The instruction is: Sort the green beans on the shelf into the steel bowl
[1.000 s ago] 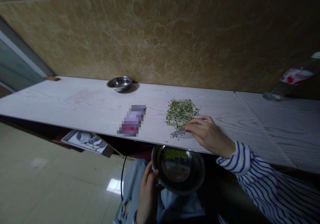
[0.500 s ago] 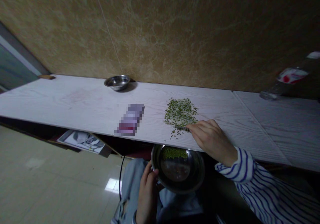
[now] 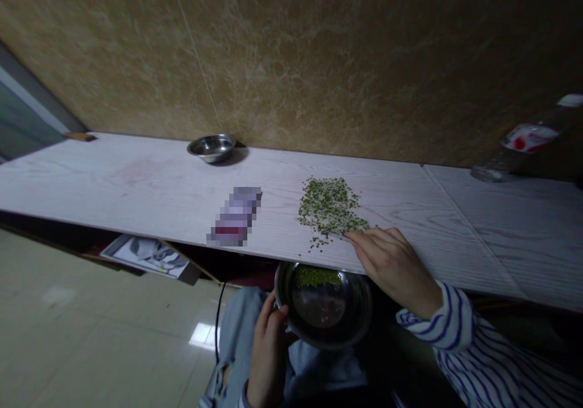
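My left hand (image 3: 269, 341) grips the left rim of a metal bowl (image 3: 325, 335), its thumb over the edge. The bowl sits at my lap, just under the front edge of the white wood-grain counter (image 3: 387, 195). Small green mung beans (image 3: 316, 275) lie at the bowl's far side. More loose mung beans (image 3: 328, 201) are spread in a patch on the counter. At the near right of this patch, my right hand (image 3: 389, 262) pinches a thin, greyish tool (image 3: 337, 235), whose kind is too small to make out. Its tip touches or hovers close over the beans.
A smaller metal bowl (image 3: 212, 148) stands by the wall, left of the beans. A blurred-out flat purple item (image 3: 237, 217) lies nearer the edge. A clear bottle (image 3: 528, 138) stands at the right. Below the counter, an open drawer (image 3: 150, 256) sticks out.
My right hand has moved slightly right and towards me, and more of the thin tool shows. My left hand keeps its hold on the bowl. The whole view has shifted a little.
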Motion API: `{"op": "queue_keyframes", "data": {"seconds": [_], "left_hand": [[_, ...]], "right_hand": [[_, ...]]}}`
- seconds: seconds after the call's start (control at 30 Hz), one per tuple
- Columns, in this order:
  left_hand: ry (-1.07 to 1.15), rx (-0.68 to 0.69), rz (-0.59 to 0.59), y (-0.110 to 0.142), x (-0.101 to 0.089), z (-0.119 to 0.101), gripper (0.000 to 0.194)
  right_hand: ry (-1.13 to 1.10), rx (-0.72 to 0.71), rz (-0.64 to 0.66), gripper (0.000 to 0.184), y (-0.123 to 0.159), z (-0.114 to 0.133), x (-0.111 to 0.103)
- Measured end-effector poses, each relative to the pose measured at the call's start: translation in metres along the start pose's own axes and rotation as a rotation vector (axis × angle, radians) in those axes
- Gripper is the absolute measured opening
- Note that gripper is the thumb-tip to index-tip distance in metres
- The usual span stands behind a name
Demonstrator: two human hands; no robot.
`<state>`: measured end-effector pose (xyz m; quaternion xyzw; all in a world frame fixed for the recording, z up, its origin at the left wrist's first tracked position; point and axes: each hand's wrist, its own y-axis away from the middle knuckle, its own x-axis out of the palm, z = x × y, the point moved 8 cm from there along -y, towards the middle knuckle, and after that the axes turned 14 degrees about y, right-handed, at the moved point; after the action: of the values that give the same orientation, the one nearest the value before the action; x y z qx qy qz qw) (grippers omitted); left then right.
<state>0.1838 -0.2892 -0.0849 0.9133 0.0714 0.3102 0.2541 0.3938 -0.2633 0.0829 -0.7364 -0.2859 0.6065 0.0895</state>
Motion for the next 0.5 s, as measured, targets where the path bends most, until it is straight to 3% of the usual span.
{"op": "queue_keyframes", "data": {"seconds": [0.5], "left_hand": [[0.009, 0.008, 0.026, -0.0032, 0.0003, 0.0013, 0.068]], "right_hand": [[-0.073, 0.018, -0.014, 0.024, 0.0062, 0.0109, -0.004]]}}
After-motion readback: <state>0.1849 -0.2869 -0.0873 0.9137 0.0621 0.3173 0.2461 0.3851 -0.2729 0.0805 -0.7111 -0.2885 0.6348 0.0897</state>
